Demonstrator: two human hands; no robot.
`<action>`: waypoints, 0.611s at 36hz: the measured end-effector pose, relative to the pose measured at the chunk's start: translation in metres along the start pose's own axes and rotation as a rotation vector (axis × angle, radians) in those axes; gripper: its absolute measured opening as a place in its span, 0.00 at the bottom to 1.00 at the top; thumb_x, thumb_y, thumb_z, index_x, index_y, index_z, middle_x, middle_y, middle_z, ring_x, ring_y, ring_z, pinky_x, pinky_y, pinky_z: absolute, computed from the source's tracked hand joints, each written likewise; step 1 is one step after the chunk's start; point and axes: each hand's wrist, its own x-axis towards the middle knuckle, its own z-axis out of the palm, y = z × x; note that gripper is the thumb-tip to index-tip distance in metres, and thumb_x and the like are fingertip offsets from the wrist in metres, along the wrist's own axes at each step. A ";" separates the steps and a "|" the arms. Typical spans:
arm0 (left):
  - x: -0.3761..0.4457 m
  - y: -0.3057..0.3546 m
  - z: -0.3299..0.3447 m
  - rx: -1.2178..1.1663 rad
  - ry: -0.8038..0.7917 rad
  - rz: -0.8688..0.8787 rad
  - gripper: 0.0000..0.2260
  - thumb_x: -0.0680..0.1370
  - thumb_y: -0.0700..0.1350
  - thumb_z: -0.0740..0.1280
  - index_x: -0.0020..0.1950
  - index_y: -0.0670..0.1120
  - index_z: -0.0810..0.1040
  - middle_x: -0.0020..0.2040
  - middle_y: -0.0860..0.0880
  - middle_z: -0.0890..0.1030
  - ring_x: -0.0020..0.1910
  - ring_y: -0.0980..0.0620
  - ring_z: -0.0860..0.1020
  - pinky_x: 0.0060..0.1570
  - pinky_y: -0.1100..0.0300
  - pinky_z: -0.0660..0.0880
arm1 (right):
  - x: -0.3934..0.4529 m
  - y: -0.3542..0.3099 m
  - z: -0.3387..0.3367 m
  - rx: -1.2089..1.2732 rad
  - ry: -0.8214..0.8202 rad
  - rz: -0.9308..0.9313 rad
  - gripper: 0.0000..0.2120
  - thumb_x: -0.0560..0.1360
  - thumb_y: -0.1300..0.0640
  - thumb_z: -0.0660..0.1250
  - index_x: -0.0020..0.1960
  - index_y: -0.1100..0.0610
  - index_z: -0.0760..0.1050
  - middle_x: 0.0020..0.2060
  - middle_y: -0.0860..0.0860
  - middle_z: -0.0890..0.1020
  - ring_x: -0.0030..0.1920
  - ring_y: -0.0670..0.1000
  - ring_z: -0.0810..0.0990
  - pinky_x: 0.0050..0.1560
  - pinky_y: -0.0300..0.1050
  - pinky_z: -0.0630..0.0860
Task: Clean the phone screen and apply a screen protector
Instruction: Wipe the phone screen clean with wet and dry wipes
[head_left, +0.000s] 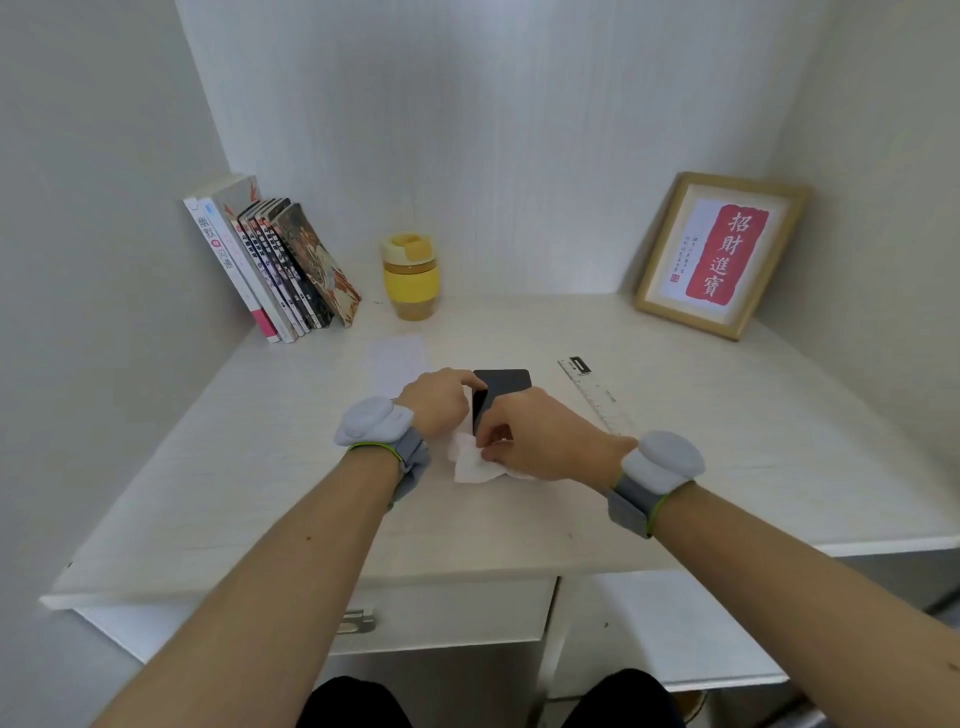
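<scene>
A black phone lies screen up in the middle of the white desk. My left hand rests against its left edge, the index finger pressing on the top left corner. My right hand covers the phone's near end and pinches a crumpled white wipe that lies on the desk below the phone. A pale, nearly see-through sheet lies flat on the desk just behind my left hand; I cannot tell whether it is the screen protector.
A clear ruler lies to the right of the phone. At the back stand a row of books on the left, a yellow lidded cup and a framed red print on the right. A drawer sits under the desk's front edge.
</scene>
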 end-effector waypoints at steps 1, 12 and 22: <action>0.000 0.001 0.001 -0.007 0.002 -0.003 0.24 0.78 0.35 0.53 0.69 0.55 0.72 0.72 0.46 0.70 0.66 0.44 0.72 0.61 0.54 0.71 | 0.000 0.000 -0.001 0.025 0.001 0.005 0.08 0.75 0.58 0.69 0.53 0.55 0.84 0.49 0.49 0.84 0.50 0.49 0.80 0.44 0.33 0.65; 0.000 0.007 0.000 0.002 -0.010 -0.025 0.20 0.80 0.38 0.53 0.69 0.53 0.72 0.70 0.45 0.72 0.64 0.43 0.73 0.58 0.54 0.70 | 0.014 -0.004 0.004 0.063 0.106 0.132 0.08 0.75 0.58 0.70 0.53 0.56 0.84 0.49 0.52 0.85 0.51 0.53 0.80 0.53 0.44 0.75; 0.002 -0.002 0.016 0.091 0.067 0.029 0.15 0.81 0.50 0.59 0.68 0.52 0.70 0.61 0.43 0.76 0.57 0.43 0.76 0.49 0.56 0.69 | -0.006 0.011 -0.008 0.146 0.035 0.137 0.06 0.73 0.55 0.73 0.49 0.53 0.84 0.42 0.47 0.81 0.44 0.46 0.77 0.41 0.33 0.68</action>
